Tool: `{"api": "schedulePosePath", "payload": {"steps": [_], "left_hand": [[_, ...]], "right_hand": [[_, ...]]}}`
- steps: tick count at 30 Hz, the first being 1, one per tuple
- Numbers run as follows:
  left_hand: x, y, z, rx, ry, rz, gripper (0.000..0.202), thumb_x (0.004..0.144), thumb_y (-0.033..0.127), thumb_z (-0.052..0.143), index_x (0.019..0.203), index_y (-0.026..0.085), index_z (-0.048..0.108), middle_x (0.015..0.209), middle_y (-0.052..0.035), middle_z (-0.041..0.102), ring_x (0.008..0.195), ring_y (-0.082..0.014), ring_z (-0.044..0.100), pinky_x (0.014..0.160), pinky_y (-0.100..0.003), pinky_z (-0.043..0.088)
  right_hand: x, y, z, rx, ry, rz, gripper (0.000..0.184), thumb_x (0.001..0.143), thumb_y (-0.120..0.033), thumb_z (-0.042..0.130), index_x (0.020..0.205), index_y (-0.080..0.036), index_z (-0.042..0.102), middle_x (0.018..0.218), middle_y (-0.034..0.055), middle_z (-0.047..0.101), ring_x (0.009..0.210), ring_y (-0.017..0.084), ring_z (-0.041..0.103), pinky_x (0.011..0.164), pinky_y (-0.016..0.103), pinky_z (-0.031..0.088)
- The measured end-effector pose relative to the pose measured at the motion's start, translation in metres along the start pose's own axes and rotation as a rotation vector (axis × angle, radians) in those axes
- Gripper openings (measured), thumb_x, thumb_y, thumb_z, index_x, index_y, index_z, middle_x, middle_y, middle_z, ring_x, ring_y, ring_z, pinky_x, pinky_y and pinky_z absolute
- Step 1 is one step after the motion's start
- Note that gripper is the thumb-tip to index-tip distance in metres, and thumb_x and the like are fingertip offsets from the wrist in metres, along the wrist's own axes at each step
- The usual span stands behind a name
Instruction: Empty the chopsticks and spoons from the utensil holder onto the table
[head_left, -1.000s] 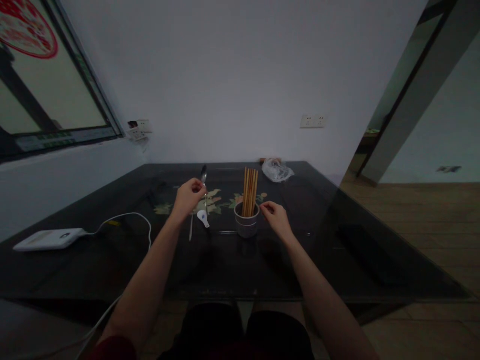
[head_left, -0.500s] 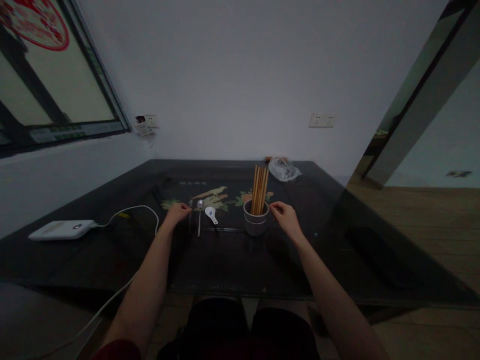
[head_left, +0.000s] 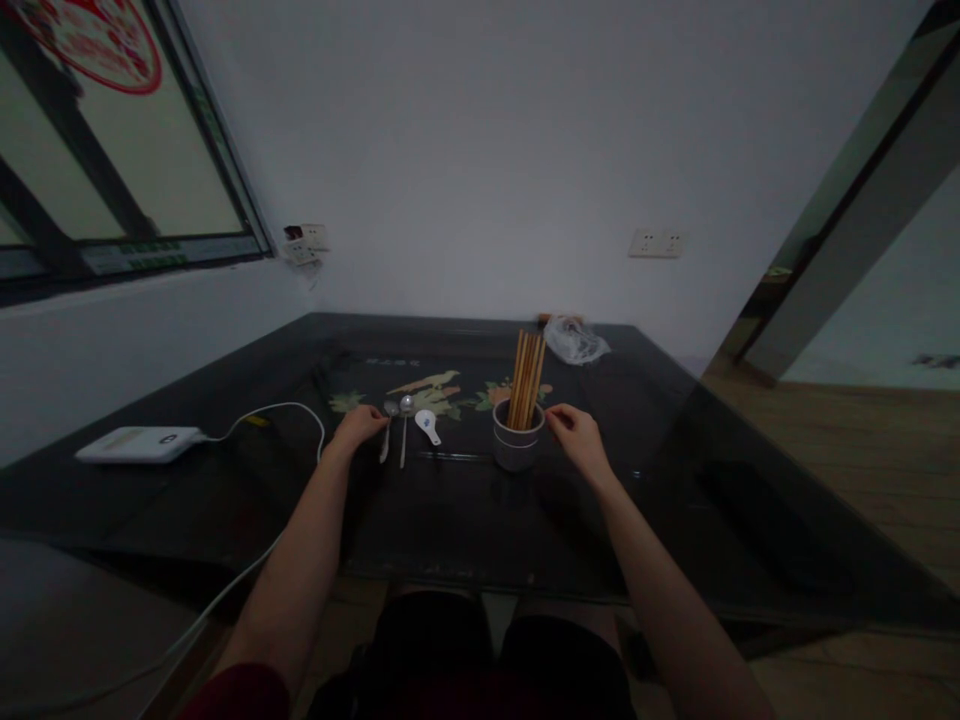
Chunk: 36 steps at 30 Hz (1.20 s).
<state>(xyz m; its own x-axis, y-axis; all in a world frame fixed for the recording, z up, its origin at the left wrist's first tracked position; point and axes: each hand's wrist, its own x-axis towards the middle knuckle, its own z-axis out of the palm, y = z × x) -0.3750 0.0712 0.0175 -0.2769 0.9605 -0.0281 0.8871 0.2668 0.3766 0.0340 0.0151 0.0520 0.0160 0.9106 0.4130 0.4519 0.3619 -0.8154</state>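
My left hand lies on the dark glass table, fingers stretched flat toward a metal spoon and just reaching it. A second metal spoon and a small white ceramic spoon lie side by side to its right. A grey cup holding several wooden chopsticks stands upright near the table's middle. My right hand hovers just right of the cup, fingers loosely curved and apart, holding nothing.
A white flat device with a white cable lies at the left of the table. A crumpled clear plastic bag sits at the far edge by the wall. A doorway and wooden floor are on the right.
My left hand held a metal spoon upright above the table a second ago; it has lowered and laid it down beside the other spoons. The right hand stayed by the cup.
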Motion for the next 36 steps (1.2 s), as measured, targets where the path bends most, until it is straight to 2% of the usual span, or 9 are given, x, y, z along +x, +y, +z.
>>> {"api": "schedulePosePath", "payload": {"steps": [12, 20, 23, 26, 29, 31, 33, 36], "left_hand": [[0.004, -0.004, 0.003, 0.034, -0.021, -0.004, 0.03, 0.075, 0.044, 0.057, 0.083, 0.017, 0.069, 0.085, -0.0087, 0.071, 0.077, -0.0209, 0.065, 0.06, -0.024, 0.041], [-0.003, 0.001, 0.001, 0.044, -0.012, -0.012, 0.03, 0.073, 0.044, 0.06, 0.083, 0.018, 0.067, 0.089, -0.0092, 0.07, 0.08, -0.021, 0.064, 0.061, -0.024, 0.041], [-0.014, 0.009, -0.007, 0.055, 0.058, -0.037, 0.03, 0.075, 0.046, 0.056, 0.085, 0.018, 0.065, 0.091, -0.01, 0.07, 0.082, -0.0228, 0.064, 0.061, -0.026, 0.041], [-0.026, 0.022, -0.017, 0.03, 0.237, -0.041, 0.033, 0.078, 0.049, 0.049, 0.085, 0.02, 0.063, 0.088, -0.0089, 0.069, 0.081, -0.0241, 0.063, 0.061, -0.027, 0.041], [-0.035, 0.037, -0.02, -0.069, 0.396, 0.089, 0.032, 0.082, 0.047, 0.044, 0.082, 0.02, 0.062, 0.081, -0.0061, 0.067, 0.075, -0.0212, 0.061, 0.06, -0.026, 0.04], [-0.039, 0.049, -0.017, -0.177, 0.435, 0.236, 0.032, 0.083, 0.045, 0.042, 0.079, 0.019, 0.061, 0.076, -0.0043, 0.065, 0.071, -0.0184, 0.06, 0.062, -0.025, 0.04], [-0.043, 0.065, -0.011, -0.31, 0.406, 0.386, 0.032, 0.083, 0.043, 0.042, 0.077, 0.018, 0.061, 0.073, -0.0031, 0.064, 0.07, -0.0165, 0.059, 0.064, -0.024, 0.042], [-0.053, 0.099, -0.004, -0.459, 0.278, 0.564, 0.03, 0.081, 0.041, 0.048, 0.076, 0.017, 0.063, 0.073, -0.0032, 0.065, 0.07, -0.0162, 0.06, 0.064, -0.024, 0.044]], "right_hand": [[0.001, 0.001, 0.0, -0.02, -0.01, -0.009, 0.032, 0.076, -0.044, 0.051, 0.073, -0.015, 0.064, 0.062, 0.0057, 0.063, 0.051, 0.015, 0.051, 0.049, 0.025, 0.036], [0.001, 0.002, 0.001, -0.05, -0.017, -0.005, 0.03, 0.076, -0.041, 0.05, 0.074, -0.015, 0.065, 0.066, 0.0066, 0.065, 0.056, 0.016, 0.054, 0.051, 0.025, 0.038], [0.001, 0.003, 0.0, -0.054, -0.015, -0.006, 0.03, 0.077, -0.04, 0.05, 0.074, -0.015, 0.065, 0.065, 0.0062, 0.065, 0.056, 0.016, 0.054, 0.052, 0.025, 0.038], [0.001, 0.004, -0.001, -0.041, -0.001, 0.0, 0.03, 0.077, -0.041, 0.05, 0.075, -0.015, 0.066, 0.065, 0.0055, 0.065, 0.054, 0.015, 0.054, 0.051, 0.025, 0.038], [0.001, 0.004, -0.002, -0.033, 0.03, 0.006, 0.029, 0.078, -0.041, 0.051, 0.075, -0.016, 0.065, 0.062, 0.0042, 0.064, 0.053, 0.015, 0.054, 0.05, 0.025, 0.038], [0.001, 0.003, -0.001, -0.021, 0.057, -0.002, 0.029, 0.078, -0.041, 0.051, 0.075, -0.016, 0.065, 0.063, 0.0044, 0.063, 0.055, 0.016, 0.055, 0.052, 0.026, 0.039], [0.001, 0.001, 0.0, 0.001, 0.084, -0.031, 0.028, 0.079, -0.04, 0.051, 0.077, -0.016, 0.065, 0.068, 0.0058, 0.065, 0.061, 0.017, 0.057, 0.057, 0.027, 0.042], [0.004, -0.006, -0.001, 0.053, 0.137, -0.077, 0.028, 0.078, -0.04, 0.052, 0.082, -0.016, 0.065, 0.078, 0.0081, 0.067, 0.069, 0.019, 0.059, 0.063, 0.028, 0.045]]}}
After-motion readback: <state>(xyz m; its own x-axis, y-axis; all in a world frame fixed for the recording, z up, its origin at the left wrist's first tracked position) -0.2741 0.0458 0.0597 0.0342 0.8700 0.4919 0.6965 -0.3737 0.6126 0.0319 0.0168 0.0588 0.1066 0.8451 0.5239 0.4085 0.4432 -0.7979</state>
